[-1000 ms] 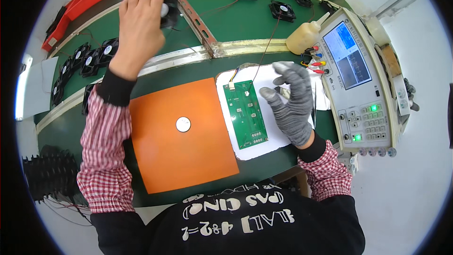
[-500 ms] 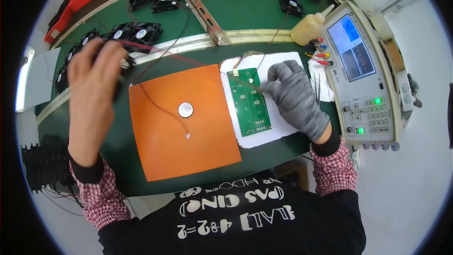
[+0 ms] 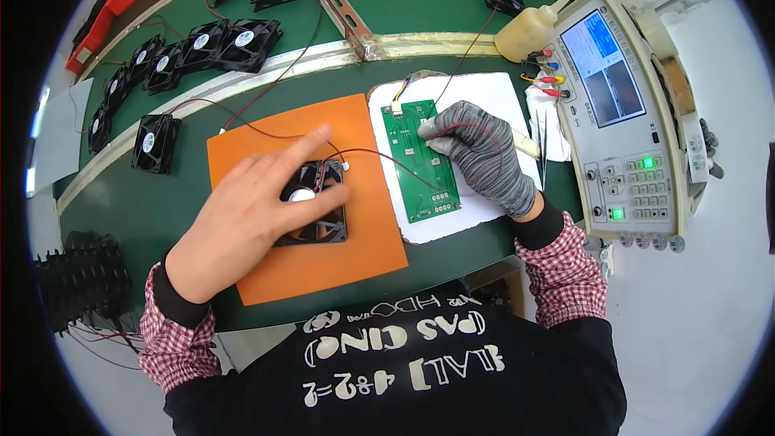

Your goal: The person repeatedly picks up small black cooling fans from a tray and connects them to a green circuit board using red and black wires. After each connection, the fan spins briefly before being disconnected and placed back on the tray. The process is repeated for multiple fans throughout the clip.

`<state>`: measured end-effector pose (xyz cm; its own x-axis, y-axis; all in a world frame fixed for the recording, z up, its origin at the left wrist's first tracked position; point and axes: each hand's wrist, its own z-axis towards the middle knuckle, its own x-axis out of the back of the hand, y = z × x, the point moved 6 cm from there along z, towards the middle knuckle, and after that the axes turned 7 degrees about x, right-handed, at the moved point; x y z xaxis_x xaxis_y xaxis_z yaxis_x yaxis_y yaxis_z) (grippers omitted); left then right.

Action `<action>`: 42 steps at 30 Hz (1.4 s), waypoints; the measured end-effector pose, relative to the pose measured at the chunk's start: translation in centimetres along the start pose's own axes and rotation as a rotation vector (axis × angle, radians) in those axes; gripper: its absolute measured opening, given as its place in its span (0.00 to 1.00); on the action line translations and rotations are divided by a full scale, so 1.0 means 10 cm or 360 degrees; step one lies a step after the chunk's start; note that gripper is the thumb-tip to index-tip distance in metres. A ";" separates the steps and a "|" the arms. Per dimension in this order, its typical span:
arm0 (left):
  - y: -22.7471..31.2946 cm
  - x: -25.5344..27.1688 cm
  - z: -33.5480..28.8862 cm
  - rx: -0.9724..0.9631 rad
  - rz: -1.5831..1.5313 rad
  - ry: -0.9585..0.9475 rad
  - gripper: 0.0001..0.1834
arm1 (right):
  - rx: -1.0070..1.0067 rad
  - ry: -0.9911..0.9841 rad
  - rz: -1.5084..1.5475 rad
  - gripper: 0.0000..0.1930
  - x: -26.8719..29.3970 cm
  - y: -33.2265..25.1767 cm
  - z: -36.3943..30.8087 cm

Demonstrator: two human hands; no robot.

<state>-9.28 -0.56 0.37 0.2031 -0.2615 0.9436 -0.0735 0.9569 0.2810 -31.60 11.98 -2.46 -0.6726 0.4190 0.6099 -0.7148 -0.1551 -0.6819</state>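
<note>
Fingers apart, the left hand (image 3: 254,214) lies over the fan (image 3: 303,196), likely light, stiff, best gripped by its frame (image 3: 339,232); the right hand (image 3: 488,157) has fingertips together at the board (image 3: 420,186), anything pinched hidden.

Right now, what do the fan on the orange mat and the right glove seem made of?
Fan: probably moulded plastic, black and smooth-looking, judging by its crisp square frame. Right glove: likely knitted fabric, matte; mottled grey streaks and soft creases suggest it.

I see a black fan (image 3: 324,229) under the left fingers (image 3: 299,155), an orange mat (image 3: 359,252) below, a green board (image 3: 418,163) by the grey-streaked right fingers (image 3: 442,127).
</note>
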 end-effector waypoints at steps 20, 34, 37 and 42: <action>0.27 0.16 -0.26 0.0124 -0.0010 0.0442 0.53 | 0.0103 0.0019 0.0113 0.09 -0.02 0.00 -0.01; 0.38 0.34 -0.50 -0.0187 -0.3663 -0.0814 0.20 | 0.0147 0.0001 -0.0074 0.09 -0.03 -0.01 -0.01; 0.42 0.34 -0.43 -0.0280 -0.3493 -0.0767 0.29 | 0.0142 0.0004 -0.0063 0.08 -0.02 -0.04 -0.01; 0.30 0.59 -0.66 0.0096 -0.1291 0.0699 0.18 | 0.0200 -0.0030 -0.0115 0.08 -0.01 -0.10 -0.01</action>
<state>-1.88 1.60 5.62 0.5658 -0.7657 0.3060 0.2052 0.4902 0.8471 -30.85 12.14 -1.89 -0.6214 0.4162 0.6638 -0.7789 -0.2368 -0.5808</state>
